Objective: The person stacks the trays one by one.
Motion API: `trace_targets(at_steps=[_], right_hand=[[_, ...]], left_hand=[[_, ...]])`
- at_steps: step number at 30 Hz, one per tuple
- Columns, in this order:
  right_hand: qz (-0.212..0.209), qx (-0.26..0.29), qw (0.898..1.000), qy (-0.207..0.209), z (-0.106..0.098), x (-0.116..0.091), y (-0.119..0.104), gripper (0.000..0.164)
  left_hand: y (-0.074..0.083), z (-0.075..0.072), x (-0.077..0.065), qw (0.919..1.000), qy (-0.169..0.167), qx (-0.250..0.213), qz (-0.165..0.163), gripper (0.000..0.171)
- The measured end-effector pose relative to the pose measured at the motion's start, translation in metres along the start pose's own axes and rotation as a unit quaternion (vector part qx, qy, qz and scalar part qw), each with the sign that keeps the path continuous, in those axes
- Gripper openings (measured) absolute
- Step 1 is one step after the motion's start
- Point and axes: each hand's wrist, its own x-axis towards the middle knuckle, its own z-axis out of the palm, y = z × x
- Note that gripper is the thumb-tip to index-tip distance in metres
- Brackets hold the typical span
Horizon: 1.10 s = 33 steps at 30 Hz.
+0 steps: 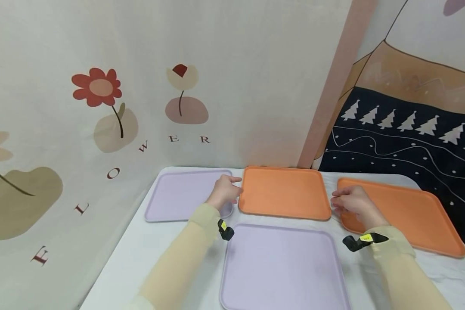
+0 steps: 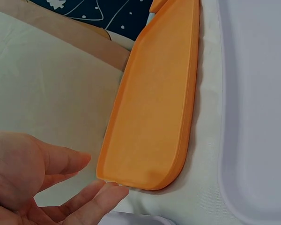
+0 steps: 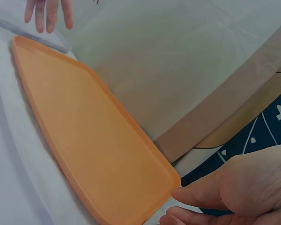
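Observation:
An orange tray (image 1: pixel 284 192) lies flat at the back of the table, between my two hands. My left hand (image 1: pixel 224 190) is at its left end, over the right part of a lilac tray (image 1: pixel 186 196). In the left wrist view the fingers (image 2: pixel 96 204) reach to the orange tray's end, thumb apart from them; whether they touch it I cannot tell. At the other end, my right hand (image 1: pixel 354 202) hovers by the left edge of a second orange tray (image 1: pixel 407 215). The right wrist view has its thumb beside the middle tray's corner. Neither hand holds anything.
A larger lilac tray (image 1: pixel 283 267) lies in front, between my forearms. All the trays rest on a white-covered table (image 1: pixel 139 267). Behind stands a pale curtain with printed flowers (image 1: pixel 100 88), and a dark cloth with white trees (image 1: pixel 387 120) hangs at the right.

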Motion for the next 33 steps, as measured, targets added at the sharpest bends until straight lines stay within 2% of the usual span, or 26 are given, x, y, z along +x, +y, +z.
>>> trace_targets(at_steps=[4,9,16,25,33], right_hand=[[0.011,-0.006,1.000,0.003,0.000,0.005,0.004,0.045],[0.026,-0.037,0.999,0.011,0.000,0.011,0.008,0.044],[0.028,-0.039,0.999,0.010,0.002,0.018,0.011,0.044],[0.033,-0.065,0.997,0.017,0.007,0.028,0.008,0.036],[0.030,-0.062,0.998,0.011,0.009,0.031,0.005,0.033]], left_hand=[[0.000,0.003,0.003,0.9998,0.007,0.015,-0.010,0.049],[0.001,0.005,0.009,0.9997,0.007,0.009,-0.020,0.048],[0.001,0.010,0.013,0.9995,-0.003,-0.008,-0.031,0.047],[-0.007,0.014,0.026,0.9988,0.008,0.015,-0.046,0.046],[-0.006,0.015,0.029,0.9987,0.009,0.023,-0.044,0.045]])
